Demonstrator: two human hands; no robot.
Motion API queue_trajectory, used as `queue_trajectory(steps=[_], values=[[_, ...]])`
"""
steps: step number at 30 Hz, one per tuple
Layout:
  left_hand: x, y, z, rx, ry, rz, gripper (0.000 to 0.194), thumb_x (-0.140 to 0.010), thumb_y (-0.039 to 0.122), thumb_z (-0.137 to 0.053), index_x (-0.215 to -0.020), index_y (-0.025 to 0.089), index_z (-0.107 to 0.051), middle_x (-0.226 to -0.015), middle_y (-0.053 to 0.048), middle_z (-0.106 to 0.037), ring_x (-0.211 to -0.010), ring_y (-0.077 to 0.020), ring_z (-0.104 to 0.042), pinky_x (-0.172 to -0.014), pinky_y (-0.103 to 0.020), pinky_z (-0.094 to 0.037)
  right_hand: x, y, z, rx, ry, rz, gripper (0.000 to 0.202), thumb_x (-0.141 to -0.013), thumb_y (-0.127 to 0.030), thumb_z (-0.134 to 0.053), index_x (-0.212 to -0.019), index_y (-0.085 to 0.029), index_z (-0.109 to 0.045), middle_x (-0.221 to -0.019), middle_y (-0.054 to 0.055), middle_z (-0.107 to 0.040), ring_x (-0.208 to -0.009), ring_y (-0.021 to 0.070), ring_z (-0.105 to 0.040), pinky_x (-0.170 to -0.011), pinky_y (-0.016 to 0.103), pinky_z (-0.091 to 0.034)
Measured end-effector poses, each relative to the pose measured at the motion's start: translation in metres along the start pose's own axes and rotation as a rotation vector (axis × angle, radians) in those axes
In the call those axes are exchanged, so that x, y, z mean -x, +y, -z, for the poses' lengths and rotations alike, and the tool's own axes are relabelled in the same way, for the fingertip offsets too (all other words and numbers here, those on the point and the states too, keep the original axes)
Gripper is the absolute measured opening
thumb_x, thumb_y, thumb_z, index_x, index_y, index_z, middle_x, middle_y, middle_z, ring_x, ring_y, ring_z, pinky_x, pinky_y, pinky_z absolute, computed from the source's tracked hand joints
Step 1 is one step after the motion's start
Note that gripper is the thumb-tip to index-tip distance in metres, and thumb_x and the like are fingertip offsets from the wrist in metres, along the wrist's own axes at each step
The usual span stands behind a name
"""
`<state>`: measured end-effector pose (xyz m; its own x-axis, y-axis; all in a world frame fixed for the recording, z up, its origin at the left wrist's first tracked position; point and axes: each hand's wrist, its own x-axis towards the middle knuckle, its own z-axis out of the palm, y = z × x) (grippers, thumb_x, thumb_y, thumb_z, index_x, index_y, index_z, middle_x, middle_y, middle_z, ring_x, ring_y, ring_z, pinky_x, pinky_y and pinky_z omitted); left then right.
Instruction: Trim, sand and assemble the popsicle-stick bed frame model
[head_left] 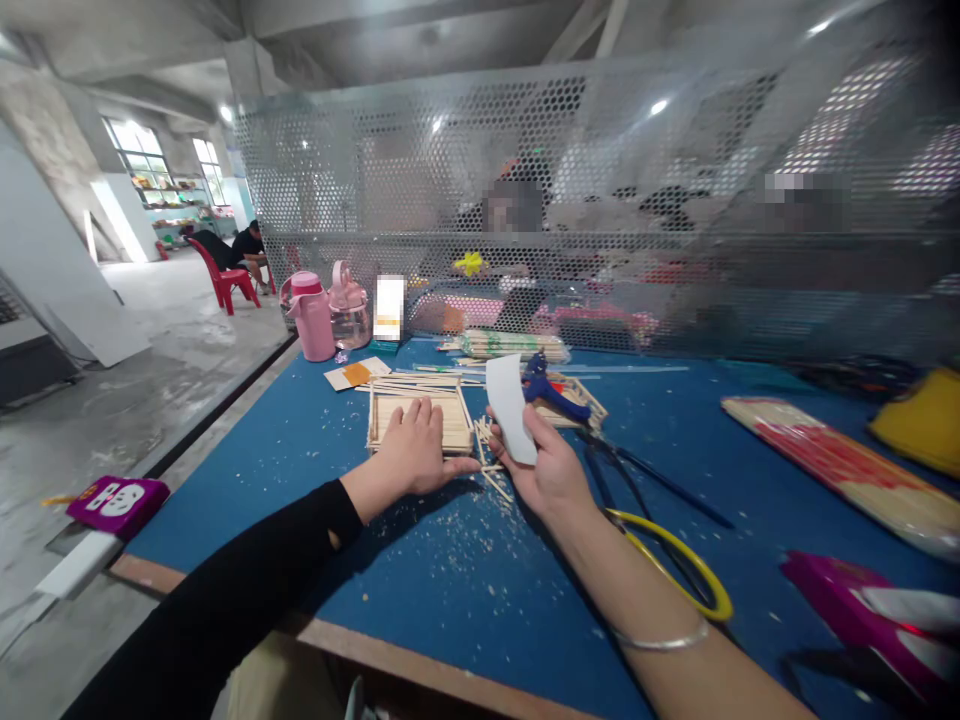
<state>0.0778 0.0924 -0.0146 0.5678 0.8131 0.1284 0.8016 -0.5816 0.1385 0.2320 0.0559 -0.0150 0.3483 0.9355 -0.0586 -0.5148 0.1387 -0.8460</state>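
Observation:
My left hand (414, 445) lies palm down over the near part of a shallow tray of thin wooden sticks (442, 400). Its fingers are stretched out, and the thumb points right. To the right of the tray, my right hand (551, 470) grips a white strip of paper (510, 405) between thumb and fingers, held upright above the table. Behind that hand sits a blue glue gun (559, 398), beside another frame of sticks (589, 400) that is partly covered. Short loose sticks (491, 475) are scattered between my hands.
A pink jug (313, 318), a clear bottle (349, 315) and a phone (388, 308) stand at the back left. Perforated metal screen (420, 170) closes off the back. On the right are a yellow ring (720, 595), cables and a stick pack (832, 460). Tissue packs (120, 503) flank the blue table.

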Motion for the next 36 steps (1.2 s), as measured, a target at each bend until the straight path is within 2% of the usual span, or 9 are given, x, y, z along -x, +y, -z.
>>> queue_trajectory(steps=[3, 6, 9, 11, 14, 17, 24, 32, 36], values=[[0.009, 0.000, 0.009, 0.062, 0.044, -0.065, 0.083, -0.081, 0.065, -0.040, -0.137, 0.004, -0.034, -0.145, -0.025, -0.033, -0.137, -0.0356, -0.025, -0.108, -0.052, -0.026, 0.000, 0.000, 0.001, 0.008, -0.005, -0.009, 0.021, -0.071, -0.036, -0.070, -0.087, -0.023, -0.066, -0.078, 0.000, -0.071, -0.060, 0.0101, -0.061, -0.053, 0.020, -0.053], [0.023, -0.016, 0.029, 0.280, 0.294, -0.186, 0.052, -0.085, 0.052, -0.046, -0.122, 0.015, -0.051, -0.127, -0.016, -0.056, -0.121, -0.0277, -0.048, -0.101, -0.042, -0.037, -0.001, 0.000, 0.002, 0.002, -0.008, -0.032, 0.021, -0.071, -0.036, -0.069, -0.087, -0.022, -0.066, -0.079, 0.000, -0.071, -0.061, 0.0102, -0.061, -0.054, 0.020, -0.053], [0.031, -0.054, 0.045, 0.582, 0.617, 0.183, 0.029, -0.089, 0.038, -0.038, -0.089, 0.018, -0.059, -0.092, -0.008, -0.066, -0.093, -0.0202, -0.060, -0.086, -0.034, -0.045, 0.000, 0.001, 0.002, -0.016, 0.000, -0.065, 0.021, -0.072, -0.035, -0.067, -0.089, -0.022, -0.066, -0.080, 0.001, -0.071, -0.060, 0.0099, -0.061, -0.057, 0.022, -0.054], [0.032, -0.080, 0.045, 0.728, 0.547, 0.438, 0.030, -0.089, 0.039, -0.036, -0.082, 0.018, -0.056, -0.076, -0.004, -0.063, -0.078, -0.0182, -0.060, -0.073, -0.031, -0.047, 0.001, 0.002, 0.000, -0.026, 0.006, -0.087, 0.022, -0.073, -0.035, -0.067, -0.090, -0.022, -0.066, -0.080, 0.001, -0.071, -0.060, 0.0101, -0.061, -0.059, 0.023, -0.054], [0.030, -0.104, 0.029, 0.852, 0.271, 0.497, 0.037, -0.086, 0.046, -0.041, -0.066, 0.017, -0.053, -0.050, 0.000, -0.051, -0.046, -0.0148, -0.052, -0.047, -0.027, -0.041, 0.004, 0.004, -0.005, -0.037, 0.004, -0.105, 0.024, -0.070, -0.035, -0.069, -0.089, -0.021, -0.067, -0.080, 0.002, -0.071, -0.060, 0.0105, -0.061, -0.060, 0.024, -0.054], [0.029, -0.105, 0.013, 0.979, 0.036, 0.483, 0.045, -0.080, 0.057, -0.047, -0.059, 0.017, -0.050, -0.047, 0.002, -0.047, -0.036, -0.0107, -0.045, -0.036, -0.023, -0.033, 0.007, 0.006, -0.010, -0.047, 0.008, -0.108, 0.026, -0.066, -0.035, -0.072, -0.087, -0.021, -0.067, -0.079, 0.001, -0.071, -0.060, 0.0103, -0.061, -0.058, 0.022, -0.053], [0.030, -0.095, 0.010, 1.167, -0.149, 0.433, 0.040, -0.082, 0.054, -0.049, -0.067, 0.017, -0.047, -0.051, 0.004, -0.048, -0.040, -0.0077, -0.048, -0.041, -0.020, -0.040, 0.004, 0.009, -0.016, -0.075, 0.039, -0.094, 0.023, -0.067, -0.035, -0.071, -0.085, -0.021, -0.066, -0.076, -0.001, -0.070, -0.058, 0.0094, -0.060, -0.062, 0.025, -0.055], [0.031, -0.105, 0.009, 1.131, -0.085, 0.388, 0.027, -0.084, 0.032, -0.051, -0.062, 0.016, -0.050, -0.046, 0.004, -0.045, -0.036, -0.0082, -0.044, -0.038, -0.020, -0.036, 0.003, 0.011, -0.017, -0.093, 0.066, -0.083, 0.019, -0.069, -0.030, -0.068, -0.085, -0.020, -0.066, -0.076, -0.001, -0.070, -0.057, 0.0100, -0.059, -0.058, 0.025, -0.055], [0.038, -0.106, 0.015, 1.105, 0.047, 0.299, 0.013, -0.080, 0.025, -0.055, -0.087, 0.016, -0.062, -0.054, 0.004, -0.051, -0.046, -0.0087, -0.049, -0.045, -0.020, -0.040, 0.003, 0.011, -0.016, -0.092, 0.055, -0.079, 0.020, -0.068, -0.033, -0.069, -0.084, -0.020, -0.066, -0.076, 0.000, -0.070, -0.057, 0.0105, -0.060, -0.058, 0.026, -0.055]])
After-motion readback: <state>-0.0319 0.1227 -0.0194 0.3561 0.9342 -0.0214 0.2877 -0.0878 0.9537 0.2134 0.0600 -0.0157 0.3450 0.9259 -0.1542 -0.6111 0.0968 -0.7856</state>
